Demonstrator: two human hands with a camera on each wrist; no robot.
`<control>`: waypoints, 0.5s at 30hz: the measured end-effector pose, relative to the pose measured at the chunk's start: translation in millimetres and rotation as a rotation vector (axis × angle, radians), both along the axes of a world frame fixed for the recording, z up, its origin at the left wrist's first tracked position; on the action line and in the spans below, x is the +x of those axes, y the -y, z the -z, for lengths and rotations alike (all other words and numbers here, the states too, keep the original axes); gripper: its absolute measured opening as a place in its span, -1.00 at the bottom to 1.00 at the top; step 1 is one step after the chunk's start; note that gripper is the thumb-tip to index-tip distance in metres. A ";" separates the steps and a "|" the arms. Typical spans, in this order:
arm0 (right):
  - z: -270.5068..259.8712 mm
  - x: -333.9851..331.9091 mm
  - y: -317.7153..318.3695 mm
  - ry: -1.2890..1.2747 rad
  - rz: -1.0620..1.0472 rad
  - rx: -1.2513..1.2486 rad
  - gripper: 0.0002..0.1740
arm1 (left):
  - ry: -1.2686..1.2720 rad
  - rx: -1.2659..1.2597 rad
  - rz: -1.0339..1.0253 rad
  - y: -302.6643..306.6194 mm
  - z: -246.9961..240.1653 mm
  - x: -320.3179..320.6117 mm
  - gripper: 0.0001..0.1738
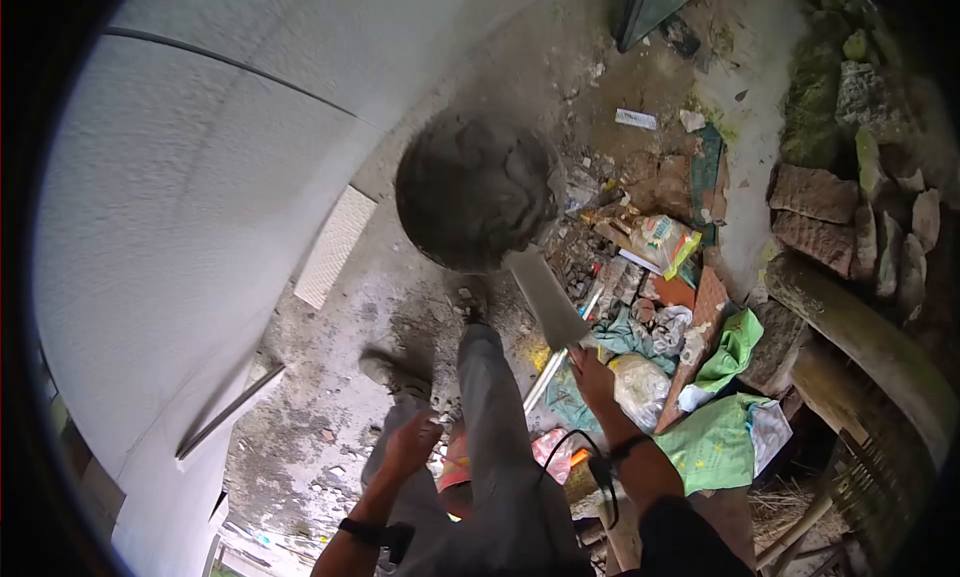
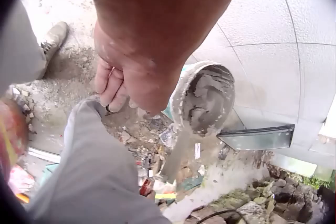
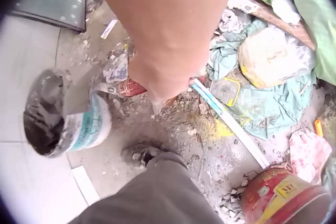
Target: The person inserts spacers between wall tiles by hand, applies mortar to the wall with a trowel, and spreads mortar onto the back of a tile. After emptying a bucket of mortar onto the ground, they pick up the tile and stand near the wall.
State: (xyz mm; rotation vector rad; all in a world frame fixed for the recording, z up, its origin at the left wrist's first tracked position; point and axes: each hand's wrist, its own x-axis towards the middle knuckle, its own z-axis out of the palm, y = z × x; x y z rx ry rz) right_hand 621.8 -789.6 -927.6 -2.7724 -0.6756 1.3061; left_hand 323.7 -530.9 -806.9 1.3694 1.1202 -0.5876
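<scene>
My right hand (image 1: 592,380) grips the red handle (image 3: 131,88) of a trowel. Its flat grey blade (image 1: 548,299) reaches the near rim of a bucket (image 3: 90,127) in the head view. Wet grey mortar (image 1: 475,187) lies inside the bucket, its surface uneven, and dried smears coat the rim. In the right wrist view the blade overlaps the bucket's mouth. My left hand (image 1: 412,444) hangs over the left leg with loosely bent fingers, holding nothing; the left wrist view shows the fingers (image 2: 111,88) from behind, partly hidden by the wrist.
Rubble, plastic bags and a green sack (image 1: 705,442) lie along the right. A red bucket (image 3: 283,198) stands by the legs. White strips (image 3: 231,121) lie on the dirt floor. A tiled wall (image 1: 200,177) rises on the left; stacked stones (image 1: 815,217) stand at far right.
</scene>
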 end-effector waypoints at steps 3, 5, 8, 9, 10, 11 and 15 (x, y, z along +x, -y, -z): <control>-59.4 3.8 -2.7 -0.130 0.029 0.035 -0.57 | 0.057 0.004 -0.039 -4.8 -25.5 15.8 -0.57; -104.3 14.6 -40.4 -0.223 -0.040 0.132 -0.56 | 0.076 -0.014 -0.127 -10.4 -37.3 29.4 -0.61; -87.4 31.4 -83.6 -0.246 0.054 0.456 -0.57 | 0.148 0.108 -0.027 1.1 -39.5 14.6 -0.56; -81.4 34.8 -108.4 -0.144 0.084 0.439 -0.61 | 0.019 -0.005 -0.002 -1.4 -44.1 12.7 -0.63; -77.0 38.4 -130.1 -0.135 0.063 0.536 -0.72 | 0.154 0.001 0.068 9.8 -24.0 -7.2 -0.65; -62.2 36.5 -136.3 -0.220 0.206 0.452 -0.70 | 0.190 0.045 0.173 -3.9 -44.6 -2.6 -0.64; 114.6 67.3 56.6 0.128 -0.801 0.522 -0.36 | 0.022 0.179 -0.081 -20.7 -71.1 -40.1 -0.53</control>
